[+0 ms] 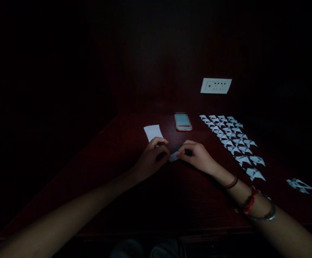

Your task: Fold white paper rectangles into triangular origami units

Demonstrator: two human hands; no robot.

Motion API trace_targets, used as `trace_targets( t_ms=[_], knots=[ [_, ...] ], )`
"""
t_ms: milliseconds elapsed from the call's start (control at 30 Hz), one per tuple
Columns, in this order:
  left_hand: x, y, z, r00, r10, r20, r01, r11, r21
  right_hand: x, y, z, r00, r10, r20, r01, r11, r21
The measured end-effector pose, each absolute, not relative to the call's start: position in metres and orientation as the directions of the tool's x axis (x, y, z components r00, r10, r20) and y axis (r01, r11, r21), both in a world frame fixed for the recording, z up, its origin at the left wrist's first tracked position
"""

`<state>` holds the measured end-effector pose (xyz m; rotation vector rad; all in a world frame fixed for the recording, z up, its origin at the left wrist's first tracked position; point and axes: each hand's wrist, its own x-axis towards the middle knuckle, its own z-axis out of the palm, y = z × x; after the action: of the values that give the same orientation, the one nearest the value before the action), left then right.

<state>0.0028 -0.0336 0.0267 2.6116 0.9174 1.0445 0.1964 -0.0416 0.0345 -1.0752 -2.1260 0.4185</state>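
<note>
My left hand point(153, 157) and my right hand point(196, 156) meet at the middle of a dark wooden table point(118, 186). Both pinch a small white piece of paper point(173, 156) between their fingertips, fingers curled closed. The left hand wears a ring. Red threads and metal bangles circle my right wrist. A white slip of paper point(153, 132) lies flat just beyond the left hand.
Several folded white paper pieces point(231, 138) lie in two rows at the right, with one more point(299, 185) near the right edge. A phone point(183, 122) with a lit screen lies beyond my hands. A white wall socket plate point(216, 86) sits behind. The surroundings are dark.
</note>
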Motion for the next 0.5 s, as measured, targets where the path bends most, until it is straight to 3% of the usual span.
trace_targets(
  t_ms=[200, 500],
  knots=[
    [0.003, -0.035, 0.03, 0.519, 0.623, 0.586, 0.501, -0.776, 0.382, 0.196, -0.046, 0.039, -0.38, 0.769, 0.513, 0.567, 0.632, -0.528],
    [0.006, -0.038, 0.032, 0.561, 0.516, 0.648, 0.446, -0.847, 0.288, 0.188, -0.055, 0.043, -0.455, 0.705, 0.544, 0.585, 0.697, -0.414]
  ],
)
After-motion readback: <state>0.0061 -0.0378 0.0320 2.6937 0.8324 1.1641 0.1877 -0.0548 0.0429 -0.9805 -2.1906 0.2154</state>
